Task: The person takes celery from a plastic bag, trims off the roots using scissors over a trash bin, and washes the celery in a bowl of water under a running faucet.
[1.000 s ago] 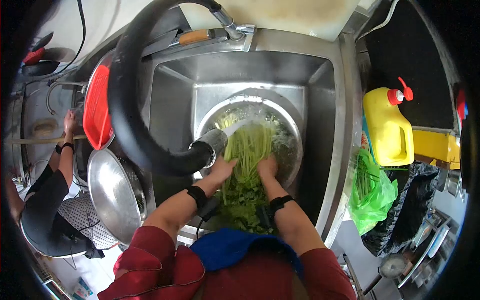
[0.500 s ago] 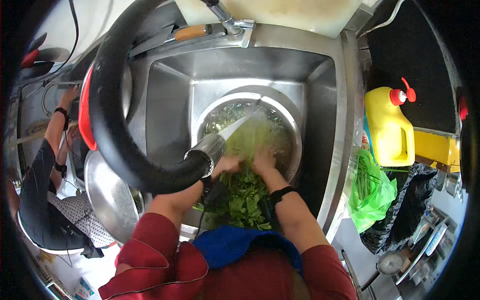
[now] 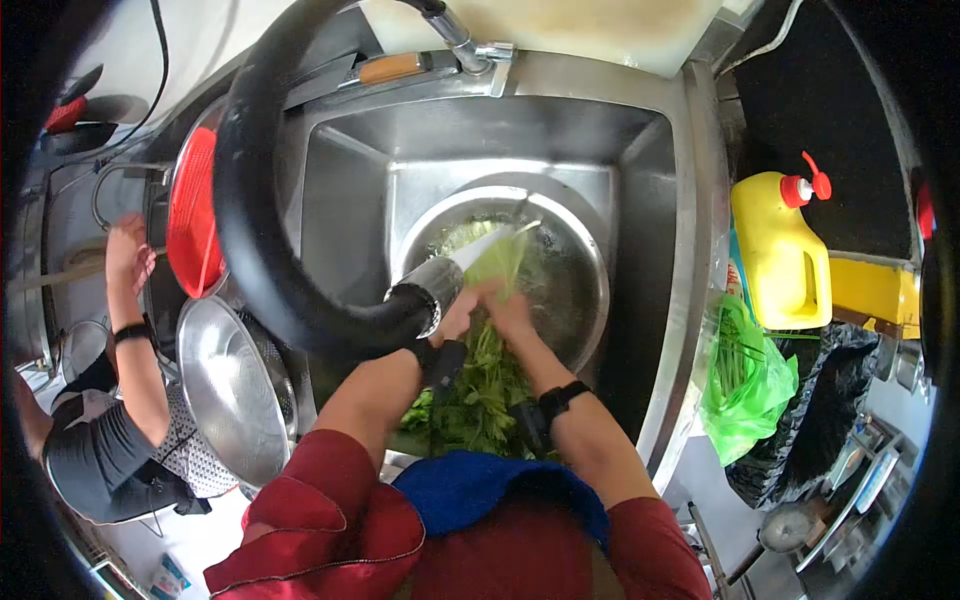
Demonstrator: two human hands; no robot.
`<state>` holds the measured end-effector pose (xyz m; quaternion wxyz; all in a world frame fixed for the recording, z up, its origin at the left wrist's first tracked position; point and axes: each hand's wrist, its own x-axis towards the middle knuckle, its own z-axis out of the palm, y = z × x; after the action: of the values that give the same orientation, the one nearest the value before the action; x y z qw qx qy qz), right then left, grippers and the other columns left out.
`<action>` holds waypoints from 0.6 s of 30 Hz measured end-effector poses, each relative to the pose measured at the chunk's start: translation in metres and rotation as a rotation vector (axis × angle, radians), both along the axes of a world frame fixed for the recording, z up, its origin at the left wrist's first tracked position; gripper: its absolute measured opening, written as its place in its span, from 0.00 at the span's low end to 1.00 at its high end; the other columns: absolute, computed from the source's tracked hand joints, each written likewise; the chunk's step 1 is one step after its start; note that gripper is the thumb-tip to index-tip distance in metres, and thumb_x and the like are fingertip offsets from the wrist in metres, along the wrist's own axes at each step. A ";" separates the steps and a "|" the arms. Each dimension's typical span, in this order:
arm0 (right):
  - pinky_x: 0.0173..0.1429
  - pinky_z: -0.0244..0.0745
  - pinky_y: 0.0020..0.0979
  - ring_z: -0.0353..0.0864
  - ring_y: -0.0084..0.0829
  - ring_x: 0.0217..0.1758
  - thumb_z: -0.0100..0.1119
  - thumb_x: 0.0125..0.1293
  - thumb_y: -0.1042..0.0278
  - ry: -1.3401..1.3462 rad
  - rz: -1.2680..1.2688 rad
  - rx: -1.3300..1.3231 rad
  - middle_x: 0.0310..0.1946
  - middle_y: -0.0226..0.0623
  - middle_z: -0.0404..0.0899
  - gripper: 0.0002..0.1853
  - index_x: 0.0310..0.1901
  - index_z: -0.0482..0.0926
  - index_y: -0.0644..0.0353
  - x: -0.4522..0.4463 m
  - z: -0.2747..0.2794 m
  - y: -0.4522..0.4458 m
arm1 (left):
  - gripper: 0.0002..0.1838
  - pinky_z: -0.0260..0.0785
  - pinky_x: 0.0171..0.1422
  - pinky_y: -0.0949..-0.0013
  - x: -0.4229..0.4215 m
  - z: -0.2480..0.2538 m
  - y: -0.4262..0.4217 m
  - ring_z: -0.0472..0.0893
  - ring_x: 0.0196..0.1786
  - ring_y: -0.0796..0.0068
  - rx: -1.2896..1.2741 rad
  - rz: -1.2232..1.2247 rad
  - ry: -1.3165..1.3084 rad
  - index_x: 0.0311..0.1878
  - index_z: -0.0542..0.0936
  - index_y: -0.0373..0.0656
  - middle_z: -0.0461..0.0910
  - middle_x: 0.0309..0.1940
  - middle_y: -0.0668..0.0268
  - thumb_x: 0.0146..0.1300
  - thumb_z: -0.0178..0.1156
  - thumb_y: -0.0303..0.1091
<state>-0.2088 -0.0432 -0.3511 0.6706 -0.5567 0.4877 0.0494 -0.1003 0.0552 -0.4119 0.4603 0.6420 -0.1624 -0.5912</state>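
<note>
Both hands are closed round a bunch of leafy green stalks [image 3: 480, 385], close together over the near rim of a round metal basin [image 3: 598, 285]. My left hand [image 3: 462, 312] grips the bunch from the left, partly behind the faucet nozzle [image 3: 432, 285]. My right hand [image 3: 508, 308] wraps it from the right. Pale stalk ends point away from me over the water, and the leaves hang towards my apron. A stream of water from the nozzle runs onto the stalks. The basin stands in a steel sink [image 3: 640, 200].
A black hose [image 3: 250, 180] arches across the left. Behind the sink lies a knife [image 3: 390, 68]. Left are a red basket [image 3: 195, 215], a metal colander [image 3: 230, 390] and a co-worker's raised hand [image 3: 128, 250]. Right are a yellow jug [image 3: 775, 250] and a green bag [image 3: 745, 400].
My hands have drawn together round the stalks, and the bunch is narrower and gathered. The hose has swung left and back. The co-worker's hand has moved.
</note>
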 end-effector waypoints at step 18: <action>0.46 0.70 0.39 0.75 0.45 0.43 0.49 0.63 0.57 0.454 0.354 0.044 0.43 0.44 0.75 0.23 0.57 0.65 0.58 -0.005 -0.031 -0.015 | 0.25 0.72 0.35 0.58 0.034 -0.056 0.025 0.79 0.34 0.53 -0.037 -1.045 -1.167 0.55 0.68 0.41 0.78 0.34 0.52 0.50 0.53 0.25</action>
<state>-0.2134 -0.0581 -0.3816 0.5371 -0.5931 0.5194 0.2999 -0.0668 0.0799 -0.4681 -0.0267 0.6817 -0.6689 -0.2952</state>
